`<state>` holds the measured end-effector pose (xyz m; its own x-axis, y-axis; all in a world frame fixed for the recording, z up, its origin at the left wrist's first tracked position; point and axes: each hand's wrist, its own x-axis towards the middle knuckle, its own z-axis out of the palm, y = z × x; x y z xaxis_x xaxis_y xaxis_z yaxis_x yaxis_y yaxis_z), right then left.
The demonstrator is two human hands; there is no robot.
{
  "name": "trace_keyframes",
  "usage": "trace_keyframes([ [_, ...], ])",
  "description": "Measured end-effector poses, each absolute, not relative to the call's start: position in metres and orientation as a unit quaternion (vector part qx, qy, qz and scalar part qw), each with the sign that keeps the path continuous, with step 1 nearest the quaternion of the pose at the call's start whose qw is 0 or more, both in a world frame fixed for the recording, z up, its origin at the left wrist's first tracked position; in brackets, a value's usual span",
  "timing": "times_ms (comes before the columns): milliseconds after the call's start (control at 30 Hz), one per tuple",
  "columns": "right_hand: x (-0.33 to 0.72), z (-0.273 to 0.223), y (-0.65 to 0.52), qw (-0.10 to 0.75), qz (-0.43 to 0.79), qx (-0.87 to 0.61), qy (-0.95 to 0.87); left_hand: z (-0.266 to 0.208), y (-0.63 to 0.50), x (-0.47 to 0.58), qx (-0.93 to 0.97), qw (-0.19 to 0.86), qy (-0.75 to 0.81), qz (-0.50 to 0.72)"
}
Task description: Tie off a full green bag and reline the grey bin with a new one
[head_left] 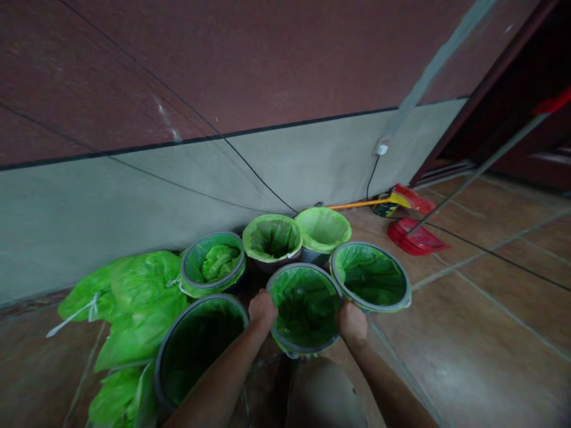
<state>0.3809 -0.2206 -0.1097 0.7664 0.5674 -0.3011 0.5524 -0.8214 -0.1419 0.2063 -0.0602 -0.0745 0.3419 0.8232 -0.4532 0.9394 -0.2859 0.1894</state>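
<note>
A round trash can (306, 306) with a green bag lining it and a grey ring on its rim stands in front of me. My left hand (263, 310) is closed on the left side of that rim. On the opposite side my right hand (352, 323) grips the rim too. The bag's edge hangs out below the ring at the front. Close by my left forearm is a larger lined can (163, 356), partly covered by the arm. Another lined can (404, 279) with a grey ring sits just right of my right hand.
Behind stand a can with a crumpled green bag (220, 261) and two lined cans, one brownish (272, 241), one pale (323, 229). Tied green bags (143, 291) lie left. A red dustpan (414, 238) and a broom (408, 199) are right. Cables cross the wall (134, 202).
</note>
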Motion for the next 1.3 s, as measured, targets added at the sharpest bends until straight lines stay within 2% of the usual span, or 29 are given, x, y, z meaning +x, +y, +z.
trace_keyframes([
  [200, 0.374, -0.106, -0.225, 0.028, 0.160, -0.940, -0.299, -0.073, -0.069, 0.199, 0.803, 0.181, 0.556, -0.115],
  [833, 0.386, -0.099, -0.225, 0.065, 0.191, -0.926, -0.318, -0.076, -0.063, 0.191, 0.815, 0.190, 0.529, -0.142],
  [933, 0.393, -0.099, -0.233, 0.106, 0.206, -0.933, -0.274, -0.080, -0.064, 0.189, 0.808, 0.190, 0.542, -0.132],
  [1067, 0.427, -0.097, -0.255, 0.144, 0.180, -0.966, -0.117, -0.077, -0.055, 0.184, 0.794, 0.181, 0.574, -0.085],
  [1200, 0.486, -0.104, -0.281, 0.133, 0.078, -0.988, -0.034, -0.069, -0.031, 0.177, 0.783, 0.182, 0.594, -0.006],
  [1300, 0.531, -0.110, -0.290, 0.090, 0.083, -0.992, -0.031, -0.063, -0.010, 0.175, 0.780, 0.171, 0.601, 0.024],
])
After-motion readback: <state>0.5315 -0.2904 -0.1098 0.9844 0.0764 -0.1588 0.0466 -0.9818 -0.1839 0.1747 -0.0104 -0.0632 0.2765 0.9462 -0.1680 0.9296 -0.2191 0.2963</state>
